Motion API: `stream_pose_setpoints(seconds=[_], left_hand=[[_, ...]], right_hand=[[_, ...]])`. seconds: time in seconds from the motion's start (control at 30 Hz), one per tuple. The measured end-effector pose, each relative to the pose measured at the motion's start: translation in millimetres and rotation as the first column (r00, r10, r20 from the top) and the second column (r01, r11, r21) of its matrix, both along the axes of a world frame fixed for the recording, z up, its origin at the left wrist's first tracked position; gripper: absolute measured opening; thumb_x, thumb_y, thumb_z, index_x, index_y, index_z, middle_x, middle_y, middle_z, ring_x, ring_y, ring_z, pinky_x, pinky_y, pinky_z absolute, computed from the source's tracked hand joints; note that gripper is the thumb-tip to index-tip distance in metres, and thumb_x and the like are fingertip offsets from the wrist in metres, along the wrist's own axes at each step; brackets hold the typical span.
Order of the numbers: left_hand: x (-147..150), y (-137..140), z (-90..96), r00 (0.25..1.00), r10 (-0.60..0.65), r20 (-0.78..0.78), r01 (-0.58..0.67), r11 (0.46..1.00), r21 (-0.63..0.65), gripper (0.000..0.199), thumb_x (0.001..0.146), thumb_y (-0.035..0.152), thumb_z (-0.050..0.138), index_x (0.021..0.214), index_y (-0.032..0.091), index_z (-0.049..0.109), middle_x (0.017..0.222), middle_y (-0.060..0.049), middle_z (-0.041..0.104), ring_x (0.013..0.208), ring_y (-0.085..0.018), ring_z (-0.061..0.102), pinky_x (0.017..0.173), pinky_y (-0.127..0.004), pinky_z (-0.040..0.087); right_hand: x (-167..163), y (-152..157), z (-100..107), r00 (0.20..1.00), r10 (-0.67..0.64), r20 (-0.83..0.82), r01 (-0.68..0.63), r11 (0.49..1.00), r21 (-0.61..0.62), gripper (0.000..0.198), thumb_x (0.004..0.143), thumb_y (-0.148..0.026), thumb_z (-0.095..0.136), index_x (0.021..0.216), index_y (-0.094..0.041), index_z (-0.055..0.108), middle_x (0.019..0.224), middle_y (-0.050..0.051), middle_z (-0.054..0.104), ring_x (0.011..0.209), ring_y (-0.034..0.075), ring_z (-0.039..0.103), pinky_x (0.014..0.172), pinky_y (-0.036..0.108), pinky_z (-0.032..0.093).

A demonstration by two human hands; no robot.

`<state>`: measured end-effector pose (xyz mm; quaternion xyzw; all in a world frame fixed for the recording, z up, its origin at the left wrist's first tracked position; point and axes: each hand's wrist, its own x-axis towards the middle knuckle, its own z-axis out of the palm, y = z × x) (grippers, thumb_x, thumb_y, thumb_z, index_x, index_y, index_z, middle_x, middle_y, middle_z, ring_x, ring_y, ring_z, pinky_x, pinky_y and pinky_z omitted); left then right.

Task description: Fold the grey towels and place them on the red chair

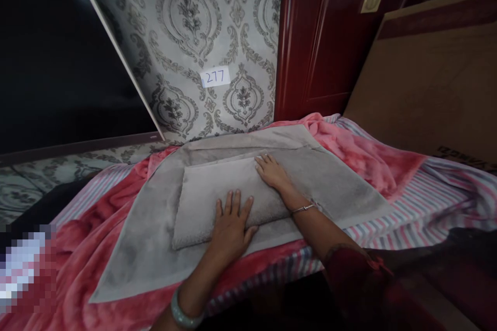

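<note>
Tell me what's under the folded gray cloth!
The folded gray cloth lies on a larger gray cloth, visible around it. A pinkish-red blanket and striped sheet show past its edges. Anything else directly beneath is covered, so I can't tell.

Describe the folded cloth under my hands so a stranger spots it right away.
Find the patterned wall, then the pink blanket below it. On it lies a spread grey cloth, with the folded cloth on top, beneath your left hand and right hand. Unlike the spread grey cloth, it's a compact, layered rectangle.
</note>
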<state>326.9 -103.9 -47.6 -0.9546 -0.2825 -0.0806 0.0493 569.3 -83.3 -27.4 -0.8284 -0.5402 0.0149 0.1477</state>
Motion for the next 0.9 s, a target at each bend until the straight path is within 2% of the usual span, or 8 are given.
stream_pose_setpoints(seconds=[0.2,0.33,0.47,0.6,0.77,0.9], left_hand=[[-3.4,6.2,-5.4,0.998,-0.022,0.065,0.021,1.000,0.015,0.074,0.093,0.043,0.062,0.159,0.030,0.033,0.168,-0.015,0.026,0.155,-0.037,0.022,0.122,-0.067,0.024],[-3.7,4.7,-4.3,0.997,-0.022,0.077,0.021,1.000,0.010,0.073,0.093,0.043,0.062,0.159,0.028,0.034,0.167,-0.016,0.027,0.155,-0.037,0.022,0.121,-0.066,0.025],[-4.1,6.3,-6.6,0.996,-0.030,0.083,0.027,0.999,0.033,0.073,0.093,0.043,0.062,0.159,0.028,0.034,0.167,-0.016,0.028,0.154,-0.038,0.025,0.120,-0.067,0.027],[-3.6,7.2,-10.6,0.994,-0.047,0.101,0.040,0.997,0.064,0.072,0.093,0.043,0.061,0.158,0.029,0.035,0.167,-0.015,0.029,0.154,-0.038,0.026,0.120,-0.067,0.027],[-5.4,9.9,-13.0,0.992,-0.048,0.120,0.039,0.997,0.074,0.071,0.093,0.043,0.060,0.158,0.027,0.035,0.166,-0.016,0.031,0.154,-0.036,0.028,0.120,-0.065,0.029],[-24.1,20.7,-12.2,0.993,-0.044,0.113,0.038,0.998,0.059,0.071,0.094,0.047,0.058,0.158,0.023,0.037,0.165,-0.018,0.031,0.152,-0.033,0.032,0.121,-0.058,0.031]], right_hand=[[0.5,2.1,8.8,1.000,0.003,-0.018,-0.004,1.000,-0.030,0.056,0.106,-0.038,0.029,0.159,-0.024,0.038,0.169,0.006,0.026,0.156,0.028,0.020,0.120,0.051,0.032],[-11.1,-15.9,18.6,0.999,0.036,0.009,-0.035,0.995,-0.092,0.055,0.106,-0.040,0.031,0.158,-0.025,0.042,0.168,0.009,0.029,0.155,0.030,0.022,0.120,0.060,0.026],[-36.4,-59.7,6.4,0.981,0.168,0.093,-0.167,0.986,-0.018,0.052,0.106,-0.043,0.035,0.154,-0.028,0.048,0.166,0.009,0.033,0.155,0.032,0.023,0.121,0.062,0.020],[-53.8,-90.5,-12.3,0.983,0.145,0.114,-0.149,0.989,0.028,0.054,0.107,-0.044,0.034,0.158,-0.029,0.041,0.167,0.008,0.030,0.155,0.031,0.023,0.122,0.060,0.017],[-55.1,-90.6,-14.5,0.987,0.129,0.097,-0.133,0.991,0.033,0.054,0.107,-0.043,0.034,0.159,-0.030,0.039,0.168,0.006,0.028,0.155,0.030,0.023,0.123,0.058,0.019],[-54.7,-90.0,-13.1,0.989,0.121,0.083,-0.124,0.991,0.038,0.054,0.107,-0.043,0.035,0.159,-0.030,0.040,0.168,0.005,0.028,0.155,0.029,0.022,0.124,0.056,0.017]])
